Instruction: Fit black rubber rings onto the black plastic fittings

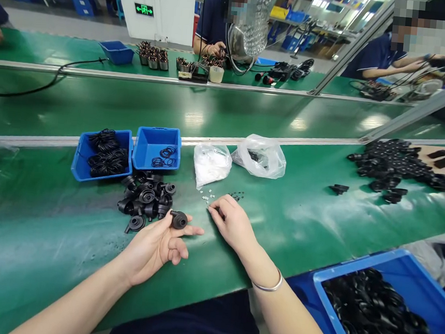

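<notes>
My left hand [161, 247] holds a round black plastic part [179, 220] with a stub on its side, between thumb and forefinger. My right hand [233, 221] is pinched at the table top; what its fingertips grip, if anything, is too small to make out. Just beyond those fingertips lie small white pieces [206, 196], and tiny black pieces [237, 195] are scattered behind the hand. A pile of similar black plastic parts [148, 196] sits left of my hands.
Behind the pile stand a blue bin [75, 162] of black rings and another blue bin [137, 154] with a few rings. Two plastic bags, one of white pieces [212, 165] and one open bag [273, 161], lie beside them. A blue crate [319, 279] of black parts is at lower right.
</notes>
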### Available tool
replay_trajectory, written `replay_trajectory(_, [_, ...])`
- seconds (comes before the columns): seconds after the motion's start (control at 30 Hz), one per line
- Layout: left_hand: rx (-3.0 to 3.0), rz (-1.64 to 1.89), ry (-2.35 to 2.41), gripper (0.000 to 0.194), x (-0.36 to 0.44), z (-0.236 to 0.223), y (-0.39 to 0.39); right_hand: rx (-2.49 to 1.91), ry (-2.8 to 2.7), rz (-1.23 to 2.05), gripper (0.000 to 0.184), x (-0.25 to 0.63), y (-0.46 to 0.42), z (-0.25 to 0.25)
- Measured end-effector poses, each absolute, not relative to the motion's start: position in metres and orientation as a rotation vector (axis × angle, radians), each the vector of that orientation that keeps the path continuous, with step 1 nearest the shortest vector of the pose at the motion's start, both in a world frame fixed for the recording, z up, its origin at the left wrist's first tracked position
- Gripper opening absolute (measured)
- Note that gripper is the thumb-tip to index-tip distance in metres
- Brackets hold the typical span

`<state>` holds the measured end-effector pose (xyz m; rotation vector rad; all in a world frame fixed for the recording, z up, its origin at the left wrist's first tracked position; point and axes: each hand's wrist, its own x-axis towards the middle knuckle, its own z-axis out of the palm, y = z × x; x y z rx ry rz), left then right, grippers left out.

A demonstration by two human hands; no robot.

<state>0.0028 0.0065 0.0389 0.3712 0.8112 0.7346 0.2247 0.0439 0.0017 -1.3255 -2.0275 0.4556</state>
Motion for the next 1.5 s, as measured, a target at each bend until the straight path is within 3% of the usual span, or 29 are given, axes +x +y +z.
replay_trajectory(0.27, [0.423,0.799,0.820,0.029,0.002,0.039,0.006,-1.286,-2.004,0.517,0.016,0.228,0.045,0.001])
replay_trajectory(0.5, [0.432,0.824,0.848,0.041,0.003,0.044,0.007,-1.293,-2.013,0.508,0.012,0.228,0.045,0.001])
replay_trajectory(0.67, [0.391,0.821,0.869,0.030,0.003,0.040,0.008,-1.293,-2.012,0.495,0.011,0.229,0.045,-0.001])
replay_trajectory(1.27, [0.280,0.744,0.865,0.036,0.001,0.036,0.009,-1.309,-2.150,0.400,0.007,0.231,0.038,0.002])
replay_trajectory(1.5, [0.404,0.761,0.852,0.028,0.001,0.040,0.005,-1.307,-2.086,0.425,0.010,0.239,0.025,0.004])
